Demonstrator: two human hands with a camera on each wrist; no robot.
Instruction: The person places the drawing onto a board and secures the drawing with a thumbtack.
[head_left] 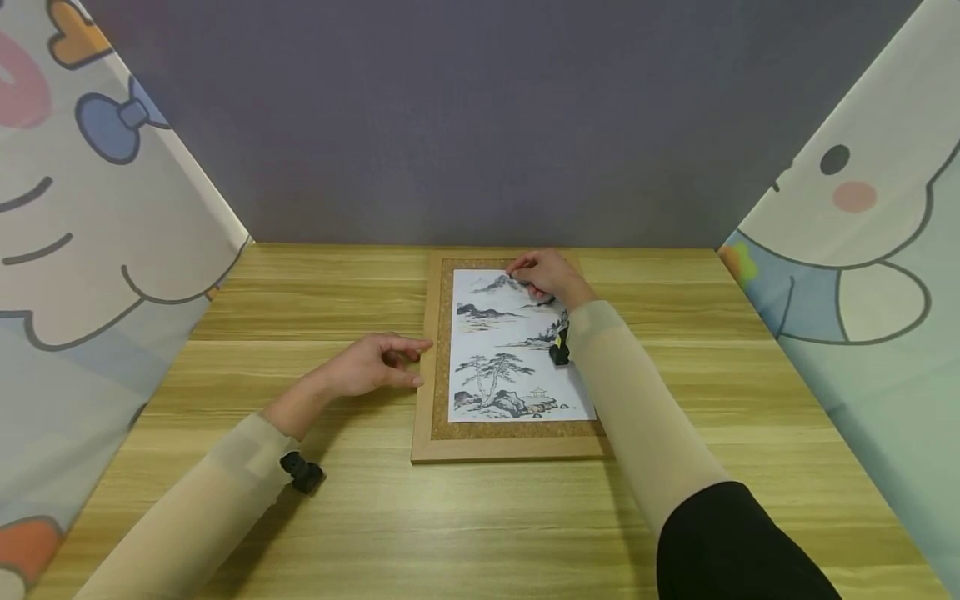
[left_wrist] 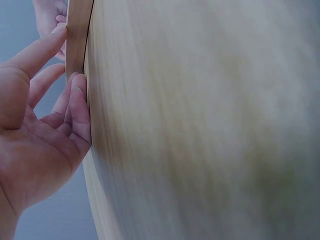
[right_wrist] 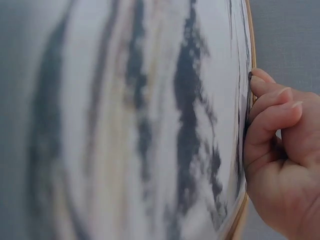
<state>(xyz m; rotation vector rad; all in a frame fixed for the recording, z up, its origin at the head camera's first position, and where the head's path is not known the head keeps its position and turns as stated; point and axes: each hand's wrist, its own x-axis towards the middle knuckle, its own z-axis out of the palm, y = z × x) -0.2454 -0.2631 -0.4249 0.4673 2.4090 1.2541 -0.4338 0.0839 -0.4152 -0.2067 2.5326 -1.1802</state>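
Note:
A sheet of paper [head_left: 487,333] printed with an ink landscape of mountains, pines and a pavilion lies on a wood-framed cork board [head_left: 517,430]. My left hand [head_left: 375,363] rests against the board's left edge, index finger and thumb extended, the other fingers bent under. In the left wrist view, those fingers [left_wrist: 77,107] touch the side of the wooden frame [left_wrist: 78,35]. My right hand [head_left: 546,273] is at the top of the sheet. Its fingertips pinch a small dark thing [right_wrist: 250,76] against the paper; its kind is too small to tell. My right forearm hides the board's right side.
The board lies on a wood-grain table [head_left: 375,517] close to a grey back panel [head_left: 480,125]. Cartoon-printed cloths [head_left: 135,217] hang at both sides. A small black wrist camera [head_left: 303,473] sits on the left sleeve, another [head_left: 559,348] on the right.

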